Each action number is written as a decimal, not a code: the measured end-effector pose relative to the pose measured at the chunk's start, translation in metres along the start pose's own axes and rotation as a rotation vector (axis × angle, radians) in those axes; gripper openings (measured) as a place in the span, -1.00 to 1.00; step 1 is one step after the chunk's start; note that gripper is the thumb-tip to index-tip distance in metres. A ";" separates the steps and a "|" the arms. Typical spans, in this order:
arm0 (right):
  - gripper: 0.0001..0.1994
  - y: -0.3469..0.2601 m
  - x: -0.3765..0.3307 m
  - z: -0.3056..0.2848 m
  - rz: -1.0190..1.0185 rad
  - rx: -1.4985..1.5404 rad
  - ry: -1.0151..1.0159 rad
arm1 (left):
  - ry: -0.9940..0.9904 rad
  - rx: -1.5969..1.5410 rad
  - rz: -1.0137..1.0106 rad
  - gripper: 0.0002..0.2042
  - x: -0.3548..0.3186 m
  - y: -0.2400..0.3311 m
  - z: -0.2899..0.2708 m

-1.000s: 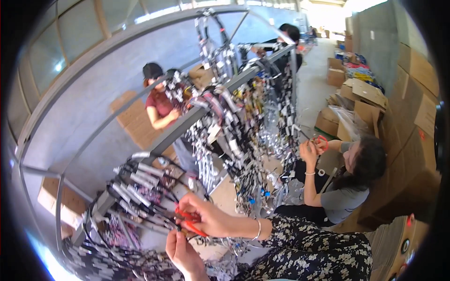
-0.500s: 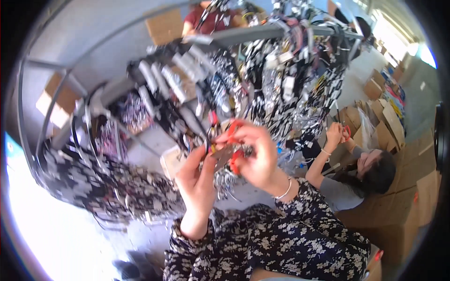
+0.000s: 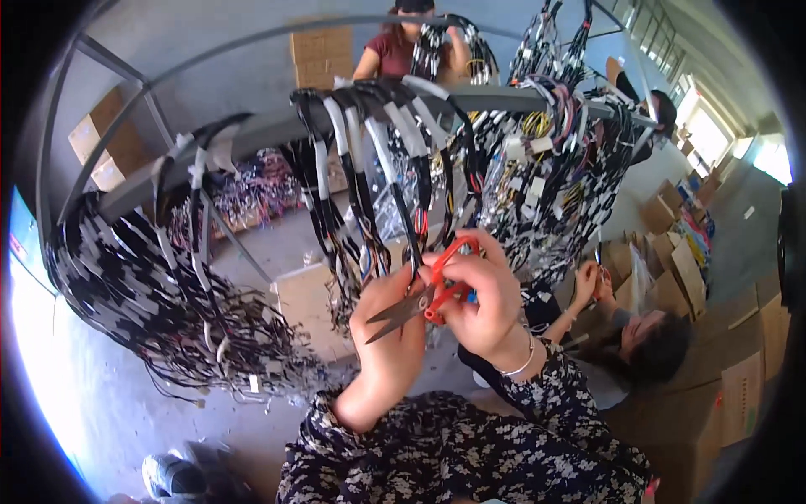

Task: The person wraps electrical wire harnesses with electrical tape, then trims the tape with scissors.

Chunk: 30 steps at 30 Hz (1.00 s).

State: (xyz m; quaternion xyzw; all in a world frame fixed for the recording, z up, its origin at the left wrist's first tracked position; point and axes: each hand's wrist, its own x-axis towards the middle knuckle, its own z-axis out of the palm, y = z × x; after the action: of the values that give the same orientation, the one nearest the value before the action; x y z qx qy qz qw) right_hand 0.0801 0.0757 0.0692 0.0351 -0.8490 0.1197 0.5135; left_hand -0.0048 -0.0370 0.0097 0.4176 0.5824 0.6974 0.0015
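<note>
My right hand [image 3: 491, 307] is closed around the red handles of a pair of scissors [image 3: 428, 298]. Their metal blades, slightly apart, point left across my left hand [image 3: 393, 349]. That hand's fingers are closed on a hanging wire harness [image 3: 413, 239], a black-taped bundle whose red and other coloured wires show beside my fingertips. My fingers hide the exact spot they grip. More harnesses [image 3: 357, 185] with black and white tape hang next to it from a grey metal rail [image 3: 267, 134].
Many dark harnesses [image 3: 126, 286] droop at the left, and a denser mass [image 3: 537, 185] hangs right of centre. A person [image 3: 390, 55] stands behind the rail; another [image 3: 655, 344] works at my right. Cardboard boxes [image 3: 739, 328] stand at the right. A carton [image 3: 306, 290] sits below the harnesses.
The scissor blades have swung from my left fingertips to across my left hand. My left fingers have closed further round the harness. The whole view has shifted, so the rail appears lower.
</note>
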 end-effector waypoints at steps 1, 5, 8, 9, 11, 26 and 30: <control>-0.67 -0.002 0.003 -0.001 -0.019 -0.012 0.017 | -0.001 -0.006 0.028 -0.78 0.002 0.005 0.000; -0.65 0.005 0.001 0.001 -0.113 -0.052 0.030 | 0.065 0.055 0.083 -0.72 0.007 0.006 0.006; -0.61 0.005 0.004 0.000 -0.125 -0.029 0.000 | 0.076 0.020 0.045 -0.72 0.008 0.005 0.006; -0.61 0.005 0.005 0.000 -0.130 -0.028 0.003 | 0.078 0.021 0.051 -0.72 0.008 0.005 0.005; -0.56 0.003 0.008 0.001 -0.146 -0.037 -0.017 | 0.051 0.123 0.071 -0.73 0.009 0.006 0.003; -0.52 0.004 0.017 0.005 0.178 0.139 -0.064 | 0.007 0.097 -0.048 -0.82 0.017 0.020 -0.007; -0.56 0.013 0.016 0.019 0.224 0.310 0.065 | -0.041 -0.216 -0.309 -0.82 0.019 0.015 -0.012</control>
State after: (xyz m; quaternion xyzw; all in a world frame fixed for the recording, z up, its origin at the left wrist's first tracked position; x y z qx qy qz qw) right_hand 0.0540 0.0848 0.0726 0.0151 -0.8020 0.3063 0.5125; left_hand -0.0171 -0.0422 0.0331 0.3347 0.5612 0.7388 0.1650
